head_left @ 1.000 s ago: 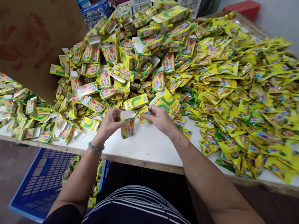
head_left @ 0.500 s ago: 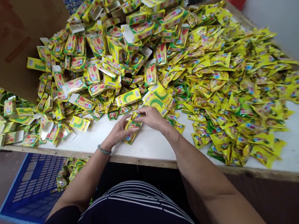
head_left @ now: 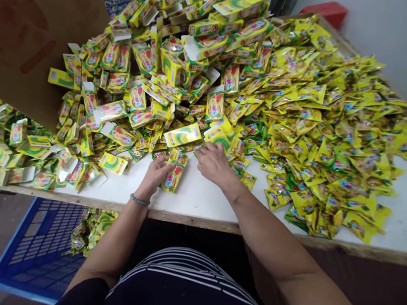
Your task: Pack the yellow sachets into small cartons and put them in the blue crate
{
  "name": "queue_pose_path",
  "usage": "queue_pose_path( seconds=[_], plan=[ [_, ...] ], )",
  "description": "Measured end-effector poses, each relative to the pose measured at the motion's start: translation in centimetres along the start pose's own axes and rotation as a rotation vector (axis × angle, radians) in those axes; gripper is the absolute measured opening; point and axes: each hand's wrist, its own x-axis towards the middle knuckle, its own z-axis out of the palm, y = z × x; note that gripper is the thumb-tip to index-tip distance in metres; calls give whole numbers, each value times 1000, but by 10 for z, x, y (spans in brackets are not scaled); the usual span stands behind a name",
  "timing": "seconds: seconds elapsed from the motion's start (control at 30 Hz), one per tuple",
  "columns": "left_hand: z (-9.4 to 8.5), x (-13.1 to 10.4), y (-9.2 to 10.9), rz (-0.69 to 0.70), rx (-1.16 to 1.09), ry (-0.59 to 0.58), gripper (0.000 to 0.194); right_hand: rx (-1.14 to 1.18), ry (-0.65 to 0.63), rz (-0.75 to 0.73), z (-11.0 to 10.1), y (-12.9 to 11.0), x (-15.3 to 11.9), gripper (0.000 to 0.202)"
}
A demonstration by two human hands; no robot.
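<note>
My left hand (head_left: 156,175) grips a small yellow and green printed carton (head_left: 174,177) just above the white tabletop, its thumb across the printed front. To the right of it, my right hand (head_left: 214,164) is apart from the carton, palm down with fingers bent and slightly spread. Its fingertips are by the front edge of the pile, close to a yellow carton (head_left: 183,135) lying on its side. Whether they touch anything there I cannot make out.
Printed cartons (head_left: 138,96), many with flaps up, heap at the back left. Shiny yellow sachets (head_left: 328,119) are piled on the right. A large cardboard box (head_left: 29,24) leans in from the left. Below the table's wooden edge (head_left: 194,220) sits a blue crate (head_left: 39,246) with sachets.
My right hand has left the top of the carton and moved right, toward the pile. The left hand keeps the carton, shifted slightly left. The view has shifted a little.
</note>
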Motion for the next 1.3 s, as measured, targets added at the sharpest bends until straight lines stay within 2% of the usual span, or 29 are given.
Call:
queue_pose_path(
  seconds=[0.07, 0.27, 0.43, 0.57, 0.67, 0.73, 0.83, 0.9, 0.97, 1.1, 1.17, 1.3],
  plan=[
    [0, 0, -1, -14, 5, -13, 52, -34, -17, 3, 0, 0, 3, 26],
    [0, -4, 1, -56, 36, -153, 55, -5, 5, 40, -5, 0, -1, 30],
    [0, -2, 0, -53, 25, -134, 58, -18, -73, 87, -6, -6, 0, 32],
    [-1, -1, -2, -68, 22, -111, 62, 177, -76, 122, -11, 9, 0, 30],
    [-1, -1, -1, -71, 24, -67, 63, 216, -54, 89, -13, 18, -6, 46],
    [0, -3, 0, -71, 35, -53, 62, 148, -107, 90, -13, 18, -9, 52],
    [1, -4, 3, -83, 44, -73, 62, 67, -230, 140, -14, 14, -9, 31],
    [2, -5, 3, -90, 41, -112, 63, 106, -281, 177, -14, 14, -8, 23],
    [2, -5, 3, -87, 52, -153, 63, 210, -244, 197, -15, 15, -6, 25],
    [1, -4, 1, -55, 105, -180, 57, 516, -3, 174, -13, 17, -3, 37],
    [0, -4, 0, -42, 133, -193, 51, 651, 76, 161, -9, 15, -1, 41],
    [-1, -2, -2, -20, 161, -213, 46, 746, 105, 115, -1, 8, 3, 17]
  ],
)
